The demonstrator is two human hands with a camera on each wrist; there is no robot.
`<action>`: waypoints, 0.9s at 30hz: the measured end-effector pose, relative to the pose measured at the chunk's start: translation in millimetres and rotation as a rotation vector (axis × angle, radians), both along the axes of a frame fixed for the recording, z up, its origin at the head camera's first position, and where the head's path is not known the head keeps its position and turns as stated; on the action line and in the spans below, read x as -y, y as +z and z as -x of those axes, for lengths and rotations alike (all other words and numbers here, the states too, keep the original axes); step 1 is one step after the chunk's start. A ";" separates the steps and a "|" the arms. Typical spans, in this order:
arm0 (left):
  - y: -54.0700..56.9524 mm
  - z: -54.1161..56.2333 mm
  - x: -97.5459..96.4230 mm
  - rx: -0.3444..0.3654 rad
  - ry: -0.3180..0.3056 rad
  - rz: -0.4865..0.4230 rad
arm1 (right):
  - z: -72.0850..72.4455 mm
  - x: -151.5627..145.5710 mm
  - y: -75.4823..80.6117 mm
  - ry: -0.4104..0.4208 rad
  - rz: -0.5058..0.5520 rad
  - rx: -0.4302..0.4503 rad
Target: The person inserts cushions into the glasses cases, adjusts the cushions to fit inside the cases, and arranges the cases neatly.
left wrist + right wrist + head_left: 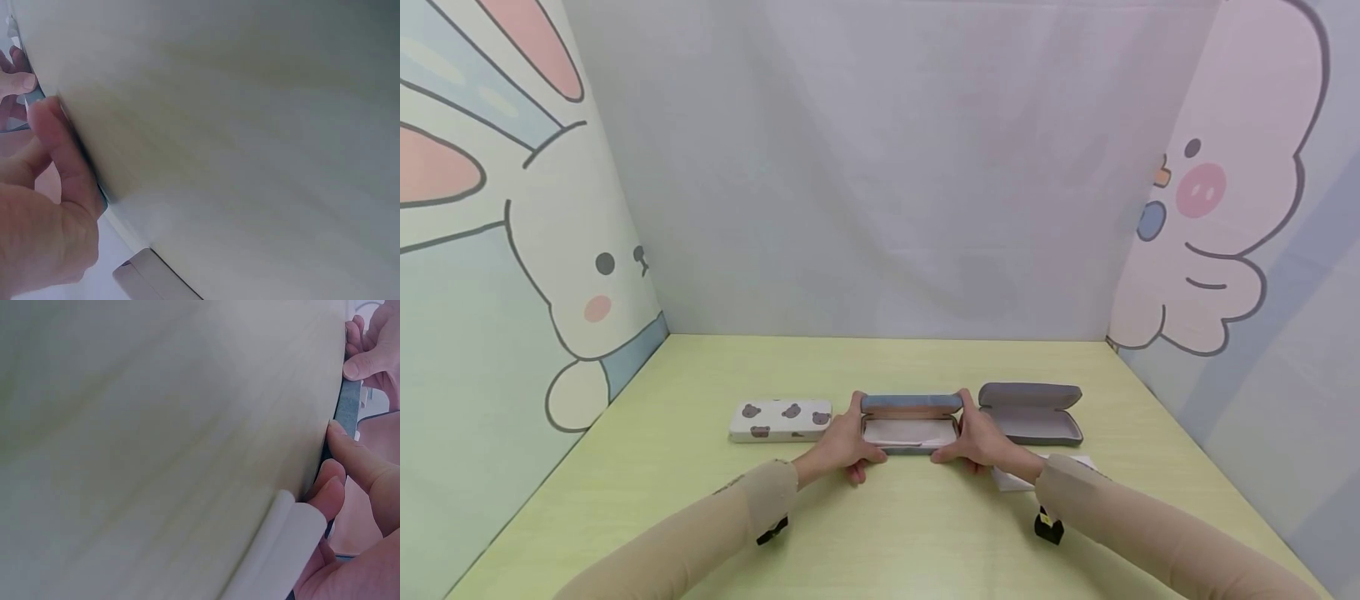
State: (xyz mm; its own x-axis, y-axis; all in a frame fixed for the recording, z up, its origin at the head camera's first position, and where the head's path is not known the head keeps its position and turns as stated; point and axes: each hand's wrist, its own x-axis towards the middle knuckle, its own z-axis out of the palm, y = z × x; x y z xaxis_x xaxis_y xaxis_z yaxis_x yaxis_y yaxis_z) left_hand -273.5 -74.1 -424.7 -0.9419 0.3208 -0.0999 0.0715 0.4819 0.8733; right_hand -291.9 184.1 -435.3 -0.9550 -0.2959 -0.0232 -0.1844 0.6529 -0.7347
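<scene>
An open glasses case (912, 403) with a blue-grey outside and a pale lining stands in the middle of the table, its lid raised at the back. My left hand (847, 435) grips its left end, thumb at the front edge and a finger up at the lid. At the other end my right hand (983, 437) holds it in the same way. Something flat and whitish (910, 435) shows inside the base. In the right wrist view, the case's front edge (351, 400) runs between both thumbs, low against the tabletop.
Left of the case lies a closed white case (781, 421) with bear prints. To the right stands an open grey glasses case (1030, 414). A white folded piece (1011, 481) lies partly under the right forearm. Fabric walls (887, 167) enclose the table (910, 533).
</scene>
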 end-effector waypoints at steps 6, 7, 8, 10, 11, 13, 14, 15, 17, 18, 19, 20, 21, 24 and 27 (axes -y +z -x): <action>1.6 0.5 4.7 0.054 -0.022 -0.046 | 1.4 -1.0 3.2 -0.023 0.019 0.073; 1.8 0.5 5.6 0.063 -0.027 -0.057 | 1.4 -1.4 3.6 -0.025 0.025 0.084; 2.2 0.5 6.3 0.071 -0.032 -0.068 | 1.5 -2.0 3.8 -0.026 0.031 0.095; 2.6 0.4 7.4 0.081 -0.042 -0.083 | 1.9 -3.1 3.5 -0.021 0.036 0.108; 2.5 0.6 7.8 0.085 -0.045 -0.085 | 1.9 -3.6 3.4 -0.017 0.038 0.113; 2.0 1.0 8.3 0.089 -0.051 -0.086 | 1.8 -4.3 3.3 -0.008 0.039 0.117; 1.9 1.2 8.4 0.089 -0.053 -0.085 | 1.8 -4.7 3.1 -0.003 0.038 0.115; 1.9 1.2 8.5 0.088 -0.055 -0.085 | 1.8 -4.9 3.0 0.000 0.036 0.111; 1.6 1.7 8.6 0.088 -0.056 -0.085 | 1.9 -5.5 2.9 0.007 0.037 0.105; 1.6 1.7 8.7 0.085 -0.059 -0.086 | 2.0 -5.8 2.9 0.011 0.036 0.101; 1.6 1.8 8.7 0.084 -0.061 -0.089 | 2.1 -6.2 3.0 0.014 0.036 0.098; 1.6 1.7 8.8 0.082 -0.065 -0.092 | 2.2 -6.5 3.0 0.018 0.038 0.097; 1.6 1.7 8.8 0.081 -0.067 -0.094 | 2.4 -6.8 3.1 0.023 0.039 0.097; 1.2 1.9 8.9 0.085 -0.069 -0.101 | 2.4 -7.3 3.6 0.035 0.045 0.102; 1.1 2.6 9.0 0.091 -0.065 -0.099 | 2.0 -7.2 3.9 0.039 0.049 0.102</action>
